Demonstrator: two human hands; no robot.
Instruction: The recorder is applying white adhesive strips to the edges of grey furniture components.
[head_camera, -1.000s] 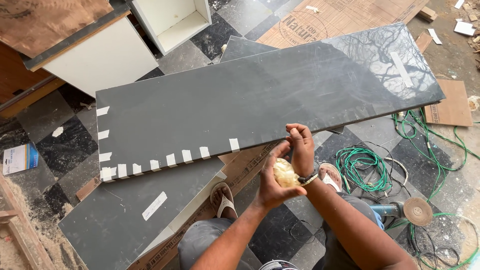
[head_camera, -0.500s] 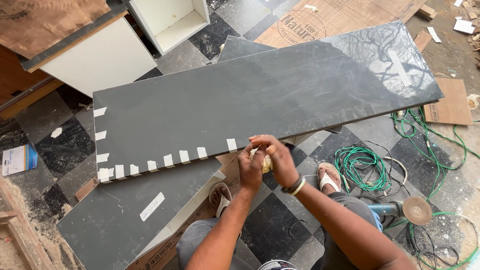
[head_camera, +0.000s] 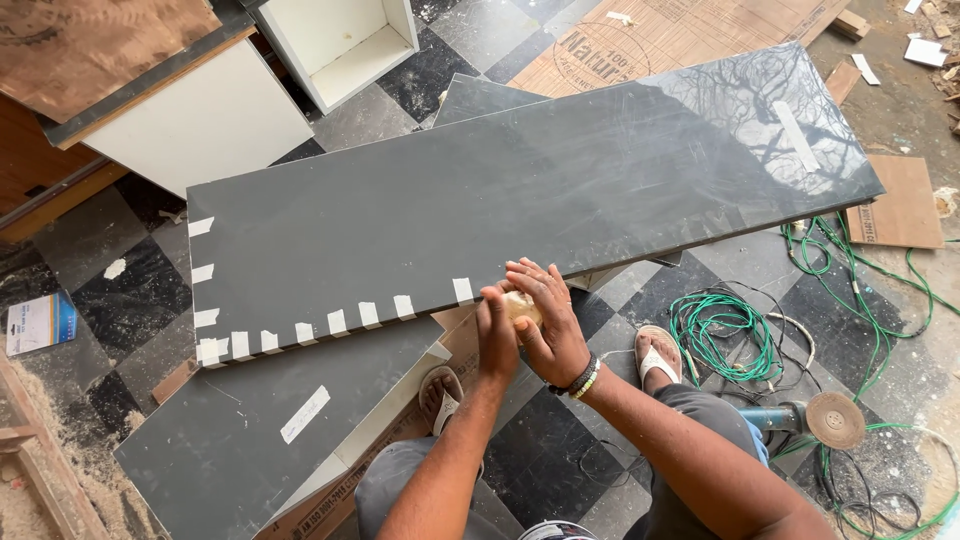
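Observation:
A long dark grey glossy panel (head_camera: 520, 190) lies tilted across the floor in front of me. Short strips of pale masking tape (head_camera: 345, 320) run along its left end and near edge. Both hands meet at that near edge around a small roll of pale tape (head_camera: 520, 305). My left hand (head_camera: 497, 335) grips the roll from the left. My right hand (head_camera: 545, 320), with a beaded bracelet on the wrist, covers it from the right, fingers resting on the panel's edge beside the last strip (head_camera: 463, 291).
A second grey panel (head_camera: 260, 430) lies lower left on cardboard. White cabinet boxes (head_camera: 340, 40) stand behind. Green cable coils (head_camera: 720, 330) and an angle grinder (head_camera: 810, 418) lie at the right. My sandalled feet (head_camera: 655, 360) rest on the checkered, sawdust-strewn floor.
Both hands with the tape roll have moved from below the panel up to its near edge, next to the last tape strip.

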